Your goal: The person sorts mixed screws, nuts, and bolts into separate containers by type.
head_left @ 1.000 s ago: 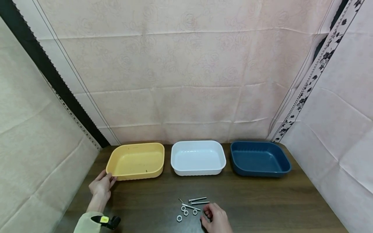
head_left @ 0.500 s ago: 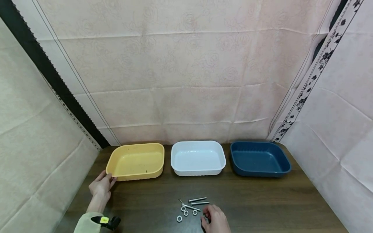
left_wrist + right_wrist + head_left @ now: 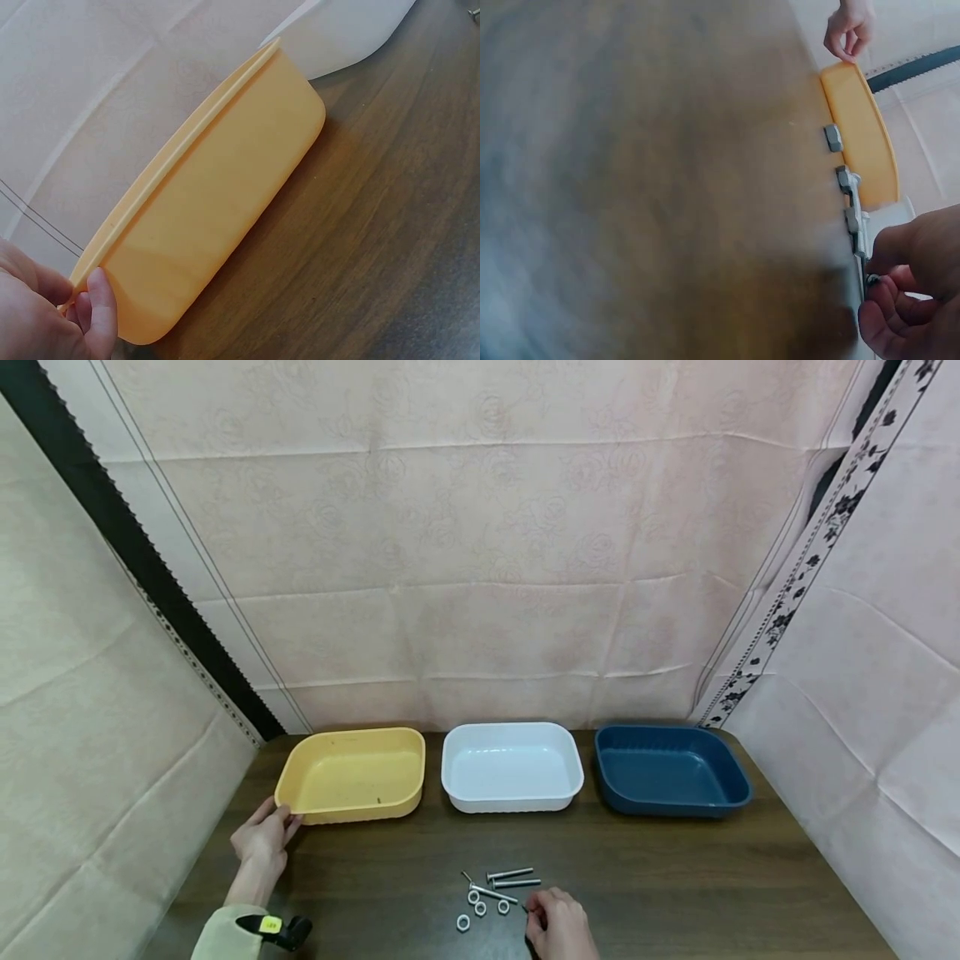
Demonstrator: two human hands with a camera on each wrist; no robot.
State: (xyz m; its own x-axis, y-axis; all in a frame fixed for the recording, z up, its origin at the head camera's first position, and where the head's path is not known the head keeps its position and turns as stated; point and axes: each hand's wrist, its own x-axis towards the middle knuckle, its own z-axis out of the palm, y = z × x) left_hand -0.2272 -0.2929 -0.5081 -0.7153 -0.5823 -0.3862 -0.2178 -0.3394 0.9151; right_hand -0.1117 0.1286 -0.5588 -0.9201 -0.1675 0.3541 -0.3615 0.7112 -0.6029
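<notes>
My left hand (image 3: 260, 843) pinches the near left corner rim of the yellow tray (image 3: 352, 814). In the left wrist view, the thumb and fingers (image 3: 103, 304) lie on either side of that rim. Low in the head view, my right hand (image 3: 561, 925) is down at the table with thumb and fingertips together. The right wrist view shows a small metal screw (image 3: 872, 279) between those fingertips, mostly hidden by them. Just left of this hand lie several silver bolts (image 3: 517, 883), another small screw (image 3: 467, 877) and several hex nuts (image 3: 463, 923).
A white tray (image 3: 512, 806) stands in the middle of the back row and a dark blue tray (image 3: 675, 808) at its right. Pale patterned cloth (image 3: 480, 568) hangs behind and at both sides of the brown wooden table (image 3: 390, 868).
My right thumb and fingers have closed together at the table beside the bolts. The left hand stays on the yellow tray's rim.
</notes>
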